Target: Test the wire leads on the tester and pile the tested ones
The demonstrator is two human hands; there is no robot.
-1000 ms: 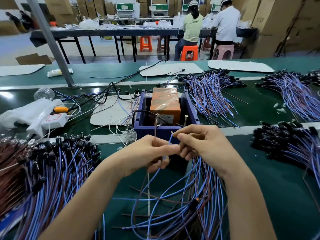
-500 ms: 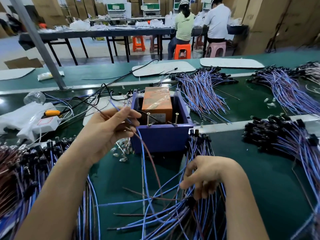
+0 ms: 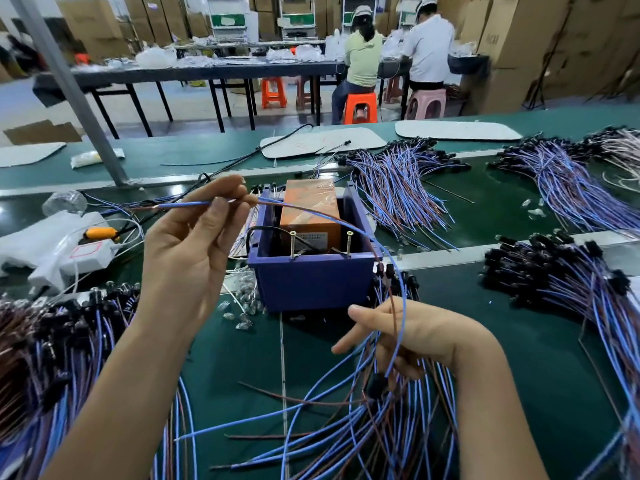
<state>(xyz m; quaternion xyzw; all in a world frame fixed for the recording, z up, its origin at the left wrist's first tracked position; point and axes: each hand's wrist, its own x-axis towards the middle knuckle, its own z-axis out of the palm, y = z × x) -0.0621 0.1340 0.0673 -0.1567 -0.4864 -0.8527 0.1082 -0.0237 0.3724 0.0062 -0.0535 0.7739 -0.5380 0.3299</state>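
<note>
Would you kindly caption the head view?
Left hand pinches a wire lead by the tester; right hand on the pile.

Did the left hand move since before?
Yes. The left hand went from in front of the blue box up to its left side, pinching a wire lead.

Held wire lead point(image 3: 311, 213): one blue core, one brown core. Near-left pile point(image 3: 52, 358), right pile point(image 3: 571, 289) and far pile point(image 3: 398, 181) show the same blue/brown mix with black connector ends, and the near-left one skews brown. Tester box point(image 3: 311, 285) is blue-purple, the block point(image 3: 308, 209) inside is orange under glossy clear film with a white label, screws point(image 3: 292, 242) brass-coloured, belt point(image 3: 235, 358) dark green with a thin white line, left power strip point(image 3: 86, 252) white with a red outline, plug point(image 3: 102, 233) orange-yellow, far orange stool point(image 3: 360, 107) beside a pink stool point(image 3: 427, 102).
</note>
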